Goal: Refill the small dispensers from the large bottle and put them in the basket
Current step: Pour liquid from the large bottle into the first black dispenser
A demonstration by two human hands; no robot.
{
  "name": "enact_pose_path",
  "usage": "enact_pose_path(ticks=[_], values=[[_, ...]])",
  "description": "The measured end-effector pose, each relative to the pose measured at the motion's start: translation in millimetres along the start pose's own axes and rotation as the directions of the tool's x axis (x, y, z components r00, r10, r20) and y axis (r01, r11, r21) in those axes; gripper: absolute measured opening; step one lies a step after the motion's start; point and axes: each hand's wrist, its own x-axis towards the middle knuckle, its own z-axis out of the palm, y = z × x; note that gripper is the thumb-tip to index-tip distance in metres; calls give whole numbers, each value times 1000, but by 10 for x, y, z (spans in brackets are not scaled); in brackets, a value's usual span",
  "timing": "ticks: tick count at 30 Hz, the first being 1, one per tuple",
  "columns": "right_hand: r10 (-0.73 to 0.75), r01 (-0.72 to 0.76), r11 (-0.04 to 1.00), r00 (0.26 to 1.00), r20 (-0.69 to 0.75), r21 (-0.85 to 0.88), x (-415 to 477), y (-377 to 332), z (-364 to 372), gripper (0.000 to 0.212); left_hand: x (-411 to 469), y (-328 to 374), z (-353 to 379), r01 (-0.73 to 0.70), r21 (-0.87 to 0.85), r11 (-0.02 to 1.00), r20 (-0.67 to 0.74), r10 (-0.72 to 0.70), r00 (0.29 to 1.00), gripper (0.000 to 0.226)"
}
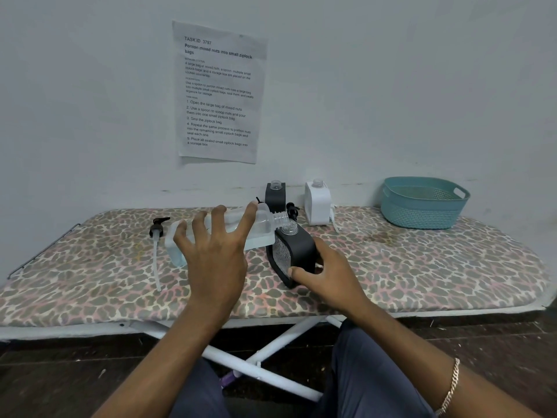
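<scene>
head view: left grip (pixel 211 254) wraps the large bottle (pixel 259 236), laid near level so its neck meets the mouth of the black dispenser (pixel 297 251); right grip (pixel 328 276) clamps that dispenser, tilted to catch the pour. basket (pixel 422 212) sits well right of both grips.

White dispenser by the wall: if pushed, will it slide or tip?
The white dispenser stands upright on a padded fabric cover, so it probably tips rather than slides. Its neck is uncapped; any contents might spill.
</scene>
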Motion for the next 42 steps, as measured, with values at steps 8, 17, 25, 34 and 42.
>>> enact_pose_path(ticks=[8,17,25,34,42], values=[[-1,1,1000,1000,6,-3,0,8,1,52,-5,-5,-1,2,-5,1000,-3,-2,1000,96],[2,-2,1000,1000,3,1,-2,-3,0,52,-2,0,-5,5,-12,1000,-5,-5,1000,96],[2,-2,1000,1000,3,5,-5,-11,-4,51,-1,3,-12,5,-12,1000,-5,-5,1000,95],[2,-2,1000,1000,3,1,-8,-15,-3,52,2,3,-13,9,-10,1000,3,-9,1000,94],[3,-3,1000,1000,2,2,-7,-3,-1,54,5,4,-15,8,-9,1000,7,-8,1000,95]])
